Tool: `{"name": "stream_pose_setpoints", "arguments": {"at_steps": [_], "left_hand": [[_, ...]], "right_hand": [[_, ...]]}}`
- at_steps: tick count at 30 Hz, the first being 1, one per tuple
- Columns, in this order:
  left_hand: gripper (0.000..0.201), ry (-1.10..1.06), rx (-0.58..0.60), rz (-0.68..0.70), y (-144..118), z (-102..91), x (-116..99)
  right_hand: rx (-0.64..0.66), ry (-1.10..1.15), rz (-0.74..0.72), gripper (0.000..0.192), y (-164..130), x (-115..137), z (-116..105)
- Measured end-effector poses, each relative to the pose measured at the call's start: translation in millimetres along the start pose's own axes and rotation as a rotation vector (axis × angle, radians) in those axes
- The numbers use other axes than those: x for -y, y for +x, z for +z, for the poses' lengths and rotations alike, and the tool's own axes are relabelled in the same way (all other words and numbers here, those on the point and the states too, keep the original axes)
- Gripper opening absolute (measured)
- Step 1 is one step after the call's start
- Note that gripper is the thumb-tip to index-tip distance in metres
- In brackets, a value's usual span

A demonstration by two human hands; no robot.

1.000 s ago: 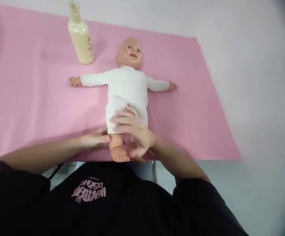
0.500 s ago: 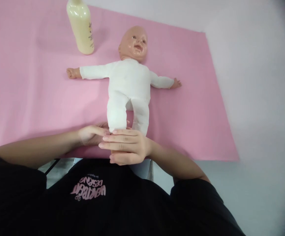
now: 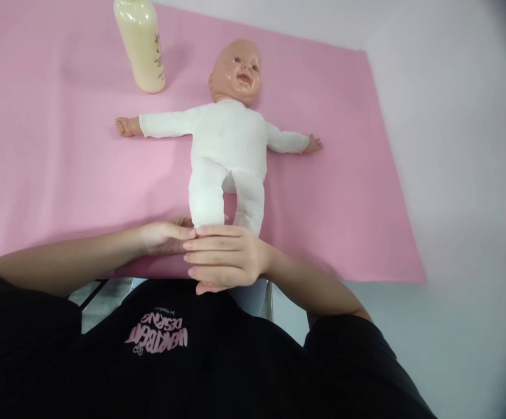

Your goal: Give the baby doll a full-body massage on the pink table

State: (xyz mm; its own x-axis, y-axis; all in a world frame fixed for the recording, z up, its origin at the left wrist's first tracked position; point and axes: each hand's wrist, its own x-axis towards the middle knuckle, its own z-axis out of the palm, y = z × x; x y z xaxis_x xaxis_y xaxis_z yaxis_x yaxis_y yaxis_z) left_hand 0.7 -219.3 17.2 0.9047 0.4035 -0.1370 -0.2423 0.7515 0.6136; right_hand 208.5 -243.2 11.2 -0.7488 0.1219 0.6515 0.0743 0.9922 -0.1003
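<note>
Your doll (image 3: 229, 148) looks light and easy to shift: a soft, cloth-covered body and limbs that will likely flop, with a hard, smooth head. Take hold at the trunk or the padded legs; the bare plastic feet are probably slicker. It lies face up on the pink mat (image 3: 60, 163), arms out to both sides, feet toward you. Your right hand (image 3: 224, 259) is curled over the doll's feet, hiding them, fingers together. Your left hand (image 3: 165, 238) rests against the lower leg nearer it, fingertips meeting the right hand. A bottle (image 3: 141, 43) stands well apart, beyond the doll's arm.
</note>
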Motion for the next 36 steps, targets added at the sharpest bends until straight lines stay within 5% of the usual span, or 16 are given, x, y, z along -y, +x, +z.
{"name": "stream_pose_setpoints", "arguments": {"at_steps": [4, 9, 17, 32, 36], "left_hand": [[0.048, 0.027, 0.045, -0.020, 1, 6.1, -3], [0.045, 0.034, 0.027, -0.011, 1, 4.3, -3], [0.041, 0.069, 0.004, -0.037, 2, 8.9, -3], [0.043, 0.044, 0.055, -0.057, 1, 3.6, 0], [0.048, 0.062, 0.038, -0.046, 1, 5.8, -1]], "right_hand": [[0.048, 0.054, -0.126, 0.016, 10, 1, 0], [0.087, 0.153, 0.086, 0.021, 10, -2, -8], [-0.202, -0.010, -0.102, 0.013, 27, 8, -14], [0.170, 0.013, -0.031, 0.027, 20, 6, -16], [0.099, -0.022, -0.085, 0.015, 23, 11, -17]]}}
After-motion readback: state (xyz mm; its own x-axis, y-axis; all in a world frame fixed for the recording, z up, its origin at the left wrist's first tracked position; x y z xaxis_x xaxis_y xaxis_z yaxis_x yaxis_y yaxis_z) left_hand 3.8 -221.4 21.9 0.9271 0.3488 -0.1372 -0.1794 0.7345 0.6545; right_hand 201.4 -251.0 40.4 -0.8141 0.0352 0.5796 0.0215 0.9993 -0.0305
